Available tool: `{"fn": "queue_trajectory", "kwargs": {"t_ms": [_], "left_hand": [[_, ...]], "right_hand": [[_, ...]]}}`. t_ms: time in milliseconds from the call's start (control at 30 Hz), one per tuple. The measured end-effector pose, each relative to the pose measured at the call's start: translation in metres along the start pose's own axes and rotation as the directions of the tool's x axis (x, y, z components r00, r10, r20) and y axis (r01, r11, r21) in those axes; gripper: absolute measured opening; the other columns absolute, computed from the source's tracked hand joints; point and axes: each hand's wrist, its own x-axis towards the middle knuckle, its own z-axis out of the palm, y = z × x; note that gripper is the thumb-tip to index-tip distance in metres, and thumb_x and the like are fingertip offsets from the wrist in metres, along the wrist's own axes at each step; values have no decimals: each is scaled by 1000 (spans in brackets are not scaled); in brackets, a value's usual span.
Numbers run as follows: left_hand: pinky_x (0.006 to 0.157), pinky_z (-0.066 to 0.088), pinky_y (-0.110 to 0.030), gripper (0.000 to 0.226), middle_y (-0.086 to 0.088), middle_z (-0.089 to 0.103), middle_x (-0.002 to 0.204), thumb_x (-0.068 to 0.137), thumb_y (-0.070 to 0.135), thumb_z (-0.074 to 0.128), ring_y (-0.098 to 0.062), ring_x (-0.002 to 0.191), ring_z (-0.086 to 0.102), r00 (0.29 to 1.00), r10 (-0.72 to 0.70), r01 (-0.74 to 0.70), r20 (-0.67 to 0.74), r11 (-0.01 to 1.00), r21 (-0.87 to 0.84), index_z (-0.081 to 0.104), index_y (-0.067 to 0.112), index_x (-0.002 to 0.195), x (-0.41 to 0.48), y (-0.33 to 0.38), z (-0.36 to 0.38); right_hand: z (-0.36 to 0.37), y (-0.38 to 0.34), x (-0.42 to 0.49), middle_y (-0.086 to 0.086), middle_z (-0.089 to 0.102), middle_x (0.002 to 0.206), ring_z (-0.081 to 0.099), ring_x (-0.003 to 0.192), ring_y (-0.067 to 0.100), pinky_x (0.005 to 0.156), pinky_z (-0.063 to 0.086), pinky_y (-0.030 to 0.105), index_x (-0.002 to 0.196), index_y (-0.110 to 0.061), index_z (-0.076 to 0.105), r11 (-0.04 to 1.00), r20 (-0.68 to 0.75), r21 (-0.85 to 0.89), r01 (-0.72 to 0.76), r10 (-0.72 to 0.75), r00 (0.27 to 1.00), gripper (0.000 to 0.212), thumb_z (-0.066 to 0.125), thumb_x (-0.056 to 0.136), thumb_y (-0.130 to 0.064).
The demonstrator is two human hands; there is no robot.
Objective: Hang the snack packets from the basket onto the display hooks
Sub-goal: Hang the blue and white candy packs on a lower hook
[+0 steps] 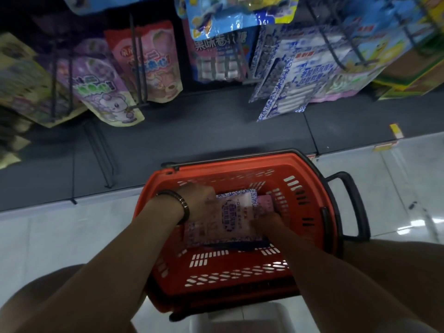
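A red plastic basket [310, 188] stands on the floor below me, in front of the display. Inside lies a white packet with blue patterned print [236, 217], and a pink packet [265, 204] shows beside it. My left hand [199, 204], a dark bracelet on its wrist, grips the white packet's left edge. My right hand [268, 221] holds its right edge; motion blur hides the fingers. Matching blue-and-white packets [288, 92] hang on the display hooks [336, 56] above.
Purple [101, 92] and pink [149, 66] bear packets hang at the upper left, a blue packet [216, 61] in the middle. A dark base shelf [216, 131] runs under the hooks. The basket's black handle [353, 205] sticks out right. My knees frame the tiled floor.
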Motion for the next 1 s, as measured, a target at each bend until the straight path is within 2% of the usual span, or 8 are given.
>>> {"fn": "queue_trajectory", "kwargs": {"t_ms": [167, 267, 367, 533, 700, 800, 867, 1000], "left_hand": [[94, 55, -40, 62, -9, 73, 114, 93, 65, 40, -31, 104, 69, 999, -39, 40, 23, 998, -43, 72, 14, 109, -1, -13, 9], [80, 51, -37, 30, -11, 73, 104, 100, 50, 55, -28, 87, 64, 998, -62, 61, -17, 997, -45, 66, 22, 96, 4, -33, 26], [92, 53, -38, 34, -4, 71, 117, 94, 47, 70, -26, 103, 66, 994, -72, 62, -87, 992, -106, 68, 22, 117, -2, -46, 39], [111, 48, -37, 84, 4, 60, 146, 72, 52, 87, -20, 132, 59, 965, -72, 2, -251, 964, -268, 53, 30, 145, -34, -43, 46], [110, 51, -35, 92, 21, 67, 140, 63, 59, 97, -3, 130, 63, 866, 12, -328, -500, 769, -548, 58, 37, 143, -83, -20, 32], [103, 57, -31, 78, 12, 72, 135, 75, 27, 97, -8, 124, 68, 831, 46, -447, -554, 648, -617, 57, 28, 142, -123, 1, 27], [101, 60, -36, 58, 5, 77, 127, 81, 13, 91, -15, 118, 73, 815, 41, -492, -577, 575, -654, 65, 20, 133, -141, 13, 30], [99, 61, -40, 37, 2, 80, 120, 88, 10, 83, -18, 113, 76, 738, -63, -583, -672, 441, -682, 73, 14, 123, -168, 39, 38]], "right_hand": [[2, -1, -16, 18, 70, 127, 69, 105, 30, 80, 62, 39, 124, -15, 67, 970, 106, 157, 188, -206, 973, 24, 55, 106, -4], [-14, -2, -38, 22, 71, 131, 74, 107, 30, 78, 65, 36, 126, -11, 66, 914, 175, 250, 319, -367, 914, 22, 54, 108, -4], [-39, -12, -56, 32, 69, 127, 73, 110, 37, 91, 64, 46, 133, 7, 61, 862, 241, 188, 470, -504, 829, 30, 56, 107, -8], [-89, -44, -93, 3, 71, 139, 64, 133, 30, 116, 46, 59, 136, -27, 65, 740, 375, -65, 669, -603, 704, 34, 63, 103, -20], [-142, -104, -206, 2, 68, 144, 62, 137, 24, 120, 45, 49, 146, -17, 59, 584, 477, -55, 810, -697, 535, 41, 63, 106, -18], [-167, -123, -271, -5, 68, 142, 67, 126, 4, 113, 50, 29, 139, -25, 62, 522, 542, -118, 845, -679, 495, 31, 61, 108, -18], [-175, -129, -302, -1, 70, 141, 67, 130, 12, 113, 50, 31, 138, -16, 63, 450, 581, -89, 889, -701, 413, 29, 59, 109, -14], [-178, -129, -326, -8, 80, 102, 74, 94, 5, 85, 55, 30, 106, -14, 74, 372, 231, -62, 926, -897, 376, 12, 74, 100, -24]]}}
